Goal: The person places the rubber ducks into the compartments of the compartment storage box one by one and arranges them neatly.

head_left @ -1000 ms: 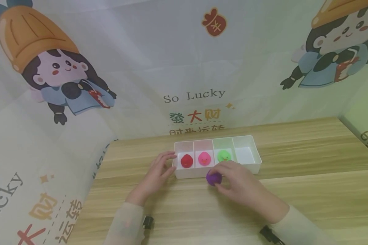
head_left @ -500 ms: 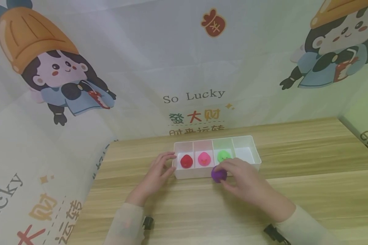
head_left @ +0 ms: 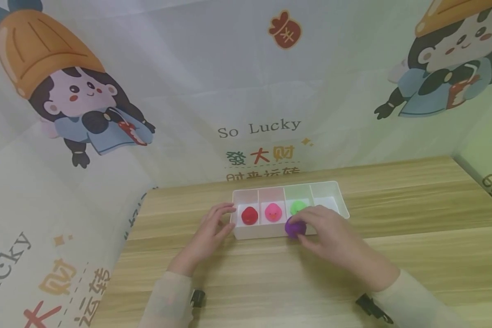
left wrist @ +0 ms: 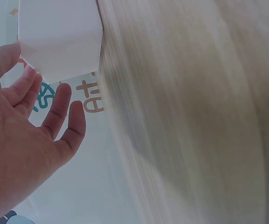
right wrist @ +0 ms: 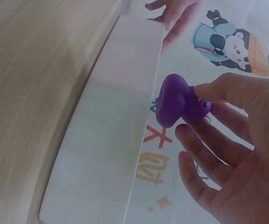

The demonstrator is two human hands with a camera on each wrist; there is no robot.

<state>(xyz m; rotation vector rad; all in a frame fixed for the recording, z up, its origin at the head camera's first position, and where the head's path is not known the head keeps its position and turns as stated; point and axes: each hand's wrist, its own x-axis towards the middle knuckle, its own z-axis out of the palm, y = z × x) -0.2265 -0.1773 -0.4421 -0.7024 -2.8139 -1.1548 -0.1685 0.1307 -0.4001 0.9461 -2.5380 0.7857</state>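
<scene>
My right hand (head_left: 332,237) pinches a purple rubber duck (right wrist: 176,102) by its head, between thumb and fingers. In the head view this purple duck (head_left: 295,228) is over the front wall of a white divided box (head_left: 254,233). My left hand (head_left: 207,232) rests its fingertips and thumb against the box's left end, fingers loosely spread. Inside the box, from the left, sit a red duck (head_left: 249,216), a pink duck (head_left: 273,212) and a green duck (head_left: 298,207), each in its own compartment. The green one is partly hidden by my right hand. The rightmost compartment (head_left: 325,204) shows its bare floor.
The box stands on a wood-grain table (head_left: 246,282), near its back edge. A printed cloth (head_left: 188,91) with cartoon figures hangs behind and at the left. Both forearms wear pale sleeves with black straps near the wrists.
My right hand has moved right and away from me with the purple duck, from in front of the box to over its front wall. My left hand has stayed at the box's end.
</scene>
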